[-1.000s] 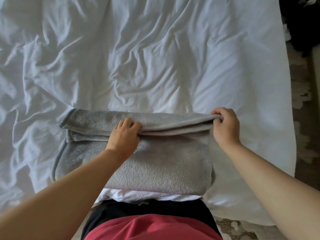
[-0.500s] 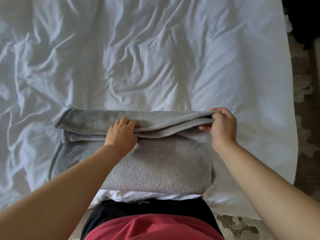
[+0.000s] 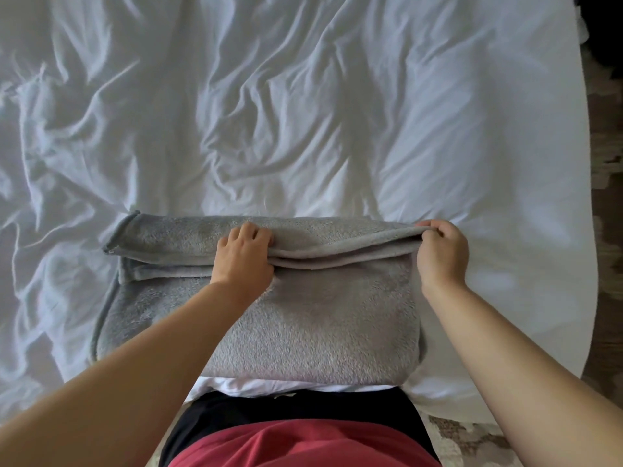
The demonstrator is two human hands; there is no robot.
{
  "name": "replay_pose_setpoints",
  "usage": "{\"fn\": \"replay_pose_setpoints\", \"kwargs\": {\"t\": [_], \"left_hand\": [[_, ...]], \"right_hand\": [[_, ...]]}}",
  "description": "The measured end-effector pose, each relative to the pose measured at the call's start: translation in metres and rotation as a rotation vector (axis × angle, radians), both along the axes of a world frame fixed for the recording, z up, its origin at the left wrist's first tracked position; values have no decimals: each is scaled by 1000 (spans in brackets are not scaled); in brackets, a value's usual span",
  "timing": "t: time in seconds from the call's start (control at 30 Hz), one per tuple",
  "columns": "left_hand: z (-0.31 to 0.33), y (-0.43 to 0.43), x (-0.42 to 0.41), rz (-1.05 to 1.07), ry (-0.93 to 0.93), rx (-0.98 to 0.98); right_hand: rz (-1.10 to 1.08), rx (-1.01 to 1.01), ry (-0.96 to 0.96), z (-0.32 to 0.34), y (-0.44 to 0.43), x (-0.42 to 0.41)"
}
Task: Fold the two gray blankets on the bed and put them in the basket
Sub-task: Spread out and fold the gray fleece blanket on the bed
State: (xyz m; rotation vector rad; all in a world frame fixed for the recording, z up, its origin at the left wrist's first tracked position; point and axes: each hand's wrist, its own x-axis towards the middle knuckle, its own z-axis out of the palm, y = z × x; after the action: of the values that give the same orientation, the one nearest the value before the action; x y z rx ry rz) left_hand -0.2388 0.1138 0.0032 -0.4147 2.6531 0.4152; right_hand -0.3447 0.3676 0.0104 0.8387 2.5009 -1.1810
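One gray fleece blanket (image 3: pixel 313 321) lies part-folded on the near edge of the bed, right in front of me. Its far layers are doubled back toward me as a flap. My left hand (image 3: pixel 244 256) grips the flap's edge near the middle, fingers curled over the top. My right hand (image 3: pixel 440 254) pinches the flap's right corner between thumb and fingers. The second gray blanket and the basket are out of view.
The bed (image 3: pixel 303 112) is covered by a rumpled white sheet that fills most of the view. Patterned floor (image 3: pixel 606 170) shows along the bed's right edge, with something dark (image 3: pixel 606 35) at the top right corner.
The camera shifted slightly. Both hands keep their grip on the flap; the right hand's grip at the corner has tightened into a pinch and the flap sits a little higher.
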Motion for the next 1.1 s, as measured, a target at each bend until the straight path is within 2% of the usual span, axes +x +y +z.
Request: {"fn": "replay_pose_setpoints", "kwargs": {"t": [0.07, 0.23, 0.3, 0.43, 0.6, 0.67, 0.73, 0.8, 0.87, 0.93, 1.0, 1.1], "left_hand": [[1, 10, -6, -50, 39, 23], [-4, 32, -25, -117, 32, 72], [-6, 32, -28, -94, 24, 85], [-9, 21, -23, -76, -41, 92], [-7, -3, -1, -107, -98, 41], [-3, -10, 7, -84, -64, 86], [0, -13, 12, 42, -57, 180], [0, -15, 10, 211, -56, 225], [-6, -21, 2, 355, -26, 163], [-11, -29, -5, 458, -43, 115], [-16, -36, -7, 424, -60, 22], [-29, -53, 6, 203, -9, -170]], "right_hand": [[-86, -111, -33, 6, -6, -2], [-499, -651, -326, 4, -19, 18], [-536, -640, -318, -4, -14, 22], [-208, -142, -233, -23, 7, 25], [392, 189, -267, -22, 22, 32], [570, 388, -251, -9, 18, 26], [676, 566, -167, 6, 1, 20], [728, 559, -8, 17, -30, 17], [844, 418, 125, 19, -72, 17], [1002, 252, 176, 12, -120, 20], [1159, 193, 171, -2, -165, 27], [1331, 308, -8, -32, -195, 49]]}}
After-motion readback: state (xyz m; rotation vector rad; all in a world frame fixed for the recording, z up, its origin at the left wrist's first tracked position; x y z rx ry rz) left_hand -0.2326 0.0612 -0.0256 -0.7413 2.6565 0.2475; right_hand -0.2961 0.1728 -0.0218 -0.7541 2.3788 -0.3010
